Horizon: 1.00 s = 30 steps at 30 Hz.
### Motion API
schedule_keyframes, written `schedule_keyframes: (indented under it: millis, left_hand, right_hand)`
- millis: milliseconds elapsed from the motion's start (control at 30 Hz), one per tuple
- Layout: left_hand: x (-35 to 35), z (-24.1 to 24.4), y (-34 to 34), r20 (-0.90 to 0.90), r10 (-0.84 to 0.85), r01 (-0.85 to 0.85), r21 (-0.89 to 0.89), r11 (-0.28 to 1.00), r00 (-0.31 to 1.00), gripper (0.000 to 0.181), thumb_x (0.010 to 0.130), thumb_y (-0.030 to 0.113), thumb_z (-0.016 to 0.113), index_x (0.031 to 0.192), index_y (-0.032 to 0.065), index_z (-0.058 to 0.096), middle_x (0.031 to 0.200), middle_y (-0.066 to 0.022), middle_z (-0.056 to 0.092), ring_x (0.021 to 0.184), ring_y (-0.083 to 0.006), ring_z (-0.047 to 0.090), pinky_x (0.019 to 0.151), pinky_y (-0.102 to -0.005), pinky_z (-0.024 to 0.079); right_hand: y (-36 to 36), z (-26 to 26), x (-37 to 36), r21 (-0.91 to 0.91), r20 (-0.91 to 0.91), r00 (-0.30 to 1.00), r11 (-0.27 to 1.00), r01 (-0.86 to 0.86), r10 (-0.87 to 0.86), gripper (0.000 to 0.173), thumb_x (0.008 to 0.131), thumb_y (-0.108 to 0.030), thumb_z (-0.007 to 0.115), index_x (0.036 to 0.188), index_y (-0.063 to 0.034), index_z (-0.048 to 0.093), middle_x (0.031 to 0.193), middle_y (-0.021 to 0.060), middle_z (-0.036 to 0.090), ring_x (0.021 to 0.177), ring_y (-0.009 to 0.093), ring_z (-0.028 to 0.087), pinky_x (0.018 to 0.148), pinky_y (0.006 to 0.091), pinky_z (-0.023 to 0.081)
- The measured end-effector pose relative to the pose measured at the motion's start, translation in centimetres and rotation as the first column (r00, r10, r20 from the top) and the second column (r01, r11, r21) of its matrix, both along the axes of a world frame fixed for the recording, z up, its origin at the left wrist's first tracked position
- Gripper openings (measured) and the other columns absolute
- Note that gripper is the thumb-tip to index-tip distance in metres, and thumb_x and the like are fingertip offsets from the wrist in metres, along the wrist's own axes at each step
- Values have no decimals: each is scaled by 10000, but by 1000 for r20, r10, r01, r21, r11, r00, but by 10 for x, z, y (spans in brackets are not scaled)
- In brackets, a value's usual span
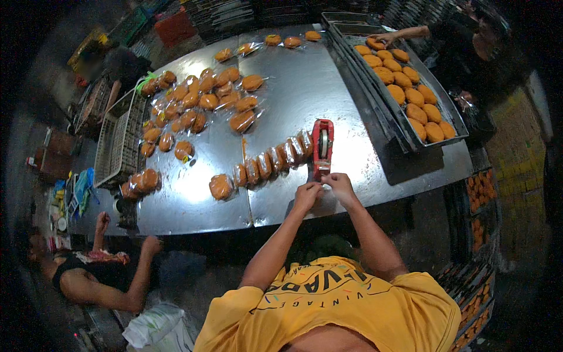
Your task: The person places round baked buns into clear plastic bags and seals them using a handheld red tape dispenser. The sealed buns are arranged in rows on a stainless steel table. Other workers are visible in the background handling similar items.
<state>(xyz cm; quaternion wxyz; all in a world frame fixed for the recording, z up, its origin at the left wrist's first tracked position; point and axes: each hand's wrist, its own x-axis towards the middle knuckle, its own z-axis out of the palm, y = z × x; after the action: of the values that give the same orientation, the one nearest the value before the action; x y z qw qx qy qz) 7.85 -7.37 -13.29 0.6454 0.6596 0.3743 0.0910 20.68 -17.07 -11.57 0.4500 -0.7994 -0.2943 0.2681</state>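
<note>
My left hand [308, 196] and my right hand [341, 187] are close together at the near end of a red tape dispenser [323, 145]. Fingertips of both hands are bunched, and whatever may be between them is too small to make out. A roll of tape [324, 143] sits inside the dispenser. Left of it, a row of buns in clear plastic bags [277, 159] stands on edge, pressed side by side. One bagged bun [221, 187] lies at the left end of that row. All of this rests on a metal table [281, 198].
Loose bagged buns [209, 101] cover the table's far left, beside a plastic crate [118, 141]. Unwrapped buns [413, 94] fill a metal tray [457, 132] on the right, where another person's hand [387, 38] touches one. A co-worker [105, 281] is at the near left.
</note>
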Motion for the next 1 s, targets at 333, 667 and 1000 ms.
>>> schedule_keyframes:
  millis: [333,667,1000]
  left_hand:
    - [-77,22,13,2,282,-279,157,947,959,326,855,244,514,923,-12,704,821,-169,690,818,-239,657,745,-346,489]
    - [-132,66,32,69,303,-310,279,909,950,268,865,180,520,982,-15,661,894,-168,688,866,-245,668,770,-331,492]
    - [-174,25,125,152,525,-542,354,762,838,387,875,285,599,1184,51,590,1128,-144,623,1050,-290,593,884,-377,465]
  right_hand:
    - [21,24,-79,257,-126,963,946,-200,238,140,796,-110,688,893,-15,654,950,54,620,925,141,578,796,298,459]
    - [39,86,-119,54,553,690,806,-590,467,255,756,-152,716,985,-61,649,929,109,640,865,288,607,780,412,466]
    - [124,124,-108,-202,323,512,587,-784,796,500,828,-401,668,1165,-53,544,883,226,656,854,422,624,776,471,482]
